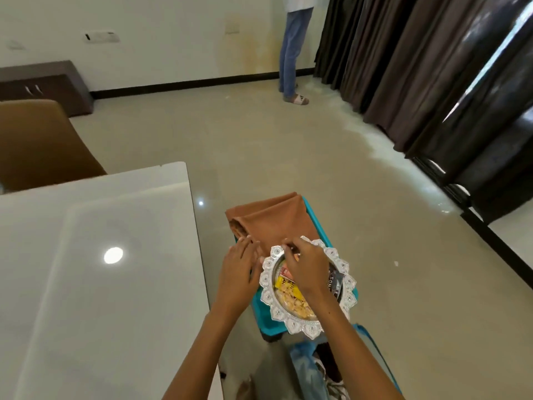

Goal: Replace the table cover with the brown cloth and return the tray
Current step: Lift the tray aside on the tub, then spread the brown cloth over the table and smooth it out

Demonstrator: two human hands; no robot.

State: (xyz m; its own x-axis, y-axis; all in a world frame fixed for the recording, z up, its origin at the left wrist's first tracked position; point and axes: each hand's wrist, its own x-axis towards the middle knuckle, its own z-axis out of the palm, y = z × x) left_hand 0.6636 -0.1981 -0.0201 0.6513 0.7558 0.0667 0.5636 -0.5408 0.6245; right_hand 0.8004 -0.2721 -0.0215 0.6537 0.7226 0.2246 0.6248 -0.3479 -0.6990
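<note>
The fingers (pixel 288 249) of the right hand (pixel 305 267) curl at the far rim of the silver tray (pixel 343 280), apparently pinching the edge of the brown cloth (pixel 268 217); whether they grip cloth or rim cannot be told. The left hand (pixel 239 272) lies flat, fingers straight, on the cloth just left of the tray. Cloth and tray both rest on a teal stool (pixel 259 310), right of the white table (pixel 101 255). The table looks bare, so the old cover seems removed; spreading the cloth and returning the tray remain.
</note>
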